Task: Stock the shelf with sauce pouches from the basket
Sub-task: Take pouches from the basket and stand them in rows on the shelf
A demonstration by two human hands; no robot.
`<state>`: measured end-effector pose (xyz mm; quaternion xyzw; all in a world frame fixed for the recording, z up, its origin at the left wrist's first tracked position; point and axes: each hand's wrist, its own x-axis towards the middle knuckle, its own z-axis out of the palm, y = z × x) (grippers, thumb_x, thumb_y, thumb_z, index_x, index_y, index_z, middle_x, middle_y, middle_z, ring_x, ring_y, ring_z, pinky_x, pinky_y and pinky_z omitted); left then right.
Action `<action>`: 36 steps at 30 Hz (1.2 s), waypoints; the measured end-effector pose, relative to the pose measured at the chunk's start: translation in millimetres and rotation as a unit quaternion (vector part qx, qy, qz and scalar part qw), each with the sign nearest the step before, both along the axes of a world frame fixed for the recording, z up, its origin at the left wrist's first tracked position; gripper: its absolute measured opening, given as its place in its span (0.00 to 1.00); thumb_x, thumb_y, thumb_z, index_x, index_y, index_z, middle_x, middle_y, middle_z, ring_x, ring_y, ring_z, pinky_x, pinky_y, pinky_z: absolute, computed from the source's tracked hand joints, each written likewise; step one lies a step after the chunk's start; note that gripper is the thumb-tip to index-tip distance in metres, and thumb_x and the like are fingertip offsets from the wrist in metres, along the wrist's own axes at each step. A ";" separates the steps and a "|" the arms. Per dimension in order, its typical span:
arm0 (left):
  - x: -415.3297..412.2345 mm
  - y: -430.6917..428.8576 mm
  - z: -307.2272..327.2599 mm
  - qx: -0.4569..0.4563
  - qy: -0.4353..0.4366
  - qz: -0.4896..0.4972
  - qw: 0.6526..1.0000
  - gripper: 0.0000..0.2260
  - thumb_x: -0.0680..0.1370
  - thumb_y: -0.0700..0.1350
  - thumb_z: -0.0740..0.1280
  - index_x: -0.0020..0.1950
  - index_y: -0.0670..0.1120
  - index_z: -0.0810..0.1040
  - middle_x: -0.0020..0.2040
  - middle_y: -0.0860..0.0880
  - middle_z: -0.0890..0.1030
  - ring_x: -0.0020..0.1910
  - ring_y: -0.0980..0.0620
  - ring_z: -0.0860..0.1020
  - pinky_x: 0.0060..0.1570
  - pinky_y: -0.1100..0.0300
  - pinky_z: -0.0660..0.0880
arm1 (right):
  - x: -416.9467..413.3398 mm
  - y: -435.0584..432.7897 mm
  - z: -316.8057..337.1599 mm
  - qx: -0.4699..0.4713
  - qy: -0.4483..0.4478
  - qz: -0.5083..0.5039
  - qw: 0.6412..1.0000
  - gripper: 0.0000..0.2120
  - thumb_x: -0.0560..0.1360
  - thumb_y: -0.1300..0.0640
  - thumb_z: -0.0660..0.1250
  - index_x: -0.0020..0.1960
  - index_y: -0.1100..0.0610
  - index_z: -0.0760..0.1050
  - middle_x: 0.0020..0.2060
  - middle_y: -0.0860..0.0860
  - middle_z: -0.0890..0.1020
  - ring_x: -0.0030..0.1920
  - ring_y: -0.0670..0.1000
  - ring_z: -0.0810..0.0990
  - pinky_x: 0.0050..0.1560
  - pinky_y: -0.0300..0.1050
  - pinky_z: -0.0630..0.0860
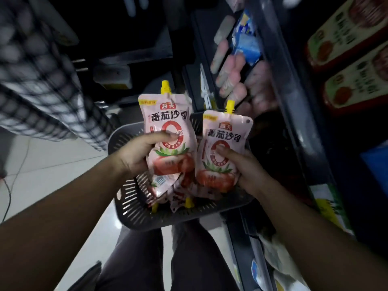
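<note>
- Left pouch (168,135): glossy printed plastic film, slightly creased, with a yellow plastic cap.
- Right pouch (224,148): same shiny film, yellow cap.
- Basket (134,204), centre: matt dark plastic, slotted walls.
- Floor (52,164), lower left: smooth, glossy pale tiles.
- Trousers (189,259), bottom centre: matt grey cloth.

Blurred blue packet (245,42), red-edged packs (357,89), checkered cloth (39,85), tiled floor (52,164).

Two pouches stand upright side by side above the basket (134,208), the left pouch (168,131) in the left hand (138,153), the right pouch (222,150) in the right hand (241,166), more pouches (180,192) lying inside, the shelf (294,114) rising to the right.
</note>
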<state>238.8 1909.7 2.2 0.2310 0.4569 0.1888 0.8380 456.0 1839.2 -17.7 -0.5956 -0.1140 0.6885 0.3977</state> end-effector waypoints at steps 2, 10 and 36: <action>1.5 4.4 22.4 0.028 -0.010 0.013 0.999 0.22 0.47 0.47 0.83 0.39 0.46 0.86 0.40 0.44 0.86 0.38 0.48 0.85 0.35 0.56 0.81 | 0.8 11.3 24.4 0.043 -0.007 0.018 0.999 0.12 0.73 0.64 0.67 0.56 0.58 0.78 0.48 0.56 0.85 0.45 0.54 0.84 0.50 0.50 0.82; 9.3 18.7 136.9 0.159 0.017 0.070 0.985 0.12 0.65 0.41 0.69 0.47 0.44 0.79 0.36 0.46 0.86 0.34 0.51 0.84 0.32 0.58 0.80 | 2.1 39.4 137.1 0.161 -0.047 0.040 0.985 0.21 0.61 0.56 0.73 0.54 0.57 0.79 0.49 0.56 0.85 0.49 0.57 0.84 0.52 0.53 0.80; 11.9 -99.9 349.2 0.356 -0.190 -0.178 0.897 0.14 0.64 0.44 0.70 0.49 0.44 0.80 0.41 0.46 0.86 0.38 0.50 0.85 0.36 0.58 0.81 | -53.4 -192.8 374.2 0.362 -0.299 -0.209 0.858 0.12 0.70 0.68 0.70 0.52 0.58 0.78 0.43 0.52 0.86 0.42 0.51 0.85 0.41 0.44 0.82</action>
